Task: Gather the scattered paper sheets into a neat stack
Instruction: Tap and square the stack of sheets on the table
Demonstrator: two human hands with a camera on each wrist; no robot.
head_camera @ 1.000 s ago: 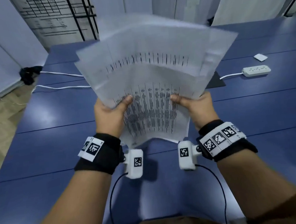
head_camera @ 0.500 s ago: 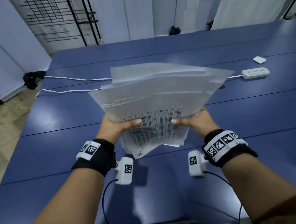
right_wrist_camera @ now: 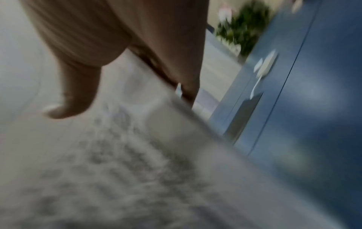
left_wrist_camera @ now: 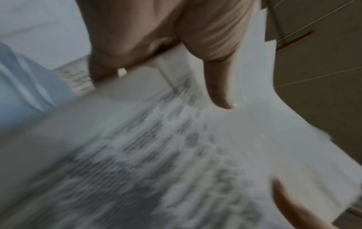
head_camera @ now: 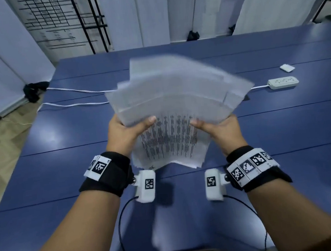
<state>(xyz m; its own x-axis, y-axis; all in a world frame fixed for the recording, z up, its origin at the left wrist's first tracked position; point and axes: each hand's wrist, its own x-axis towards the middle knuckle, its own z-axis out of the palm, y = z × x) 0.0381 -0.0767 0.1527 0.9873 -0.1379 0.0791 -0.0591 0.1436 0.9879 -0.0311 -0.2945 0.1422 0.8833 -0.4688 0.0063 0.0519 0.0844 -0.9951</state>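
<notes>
A fanned bundle of printed paper sheets (head_camera: 171, 108) is held above the blue table (head_camera: 64, 175), its near edge pointing down toward me. My left hand (head_camera: 126, 131) grips the bundle's left side, thumb on the top sheet and fingers underneath. My right hand (head_camera: 219, 128) grips the right side the same way. The far ends of the sheets are splayed and blurred. In the left wrist view the left hand's thumb (left_wrist_camera: 219, 86) presses the printed sheets (left_wrist_camera: 176, 155). In the right wrist view the right hand's thumb (right_wrist_camera: 74, 93) lies on the blurred sheets (right_wrist_camera: 117, 162).
A white power strip (head_camera: 282, 82) and a small white card (head_camera: 286, 67) lie at the table's far right. Two white cables (head_camera: 73, 97) run off the left edge to a dark bundle (head_camera: 35, 91). White partitions stand behind the table.
The bundle dropped low and flat half a second ago; now both hands have lifted it and tilted its far end up again, sheets still fanned.
</notes>
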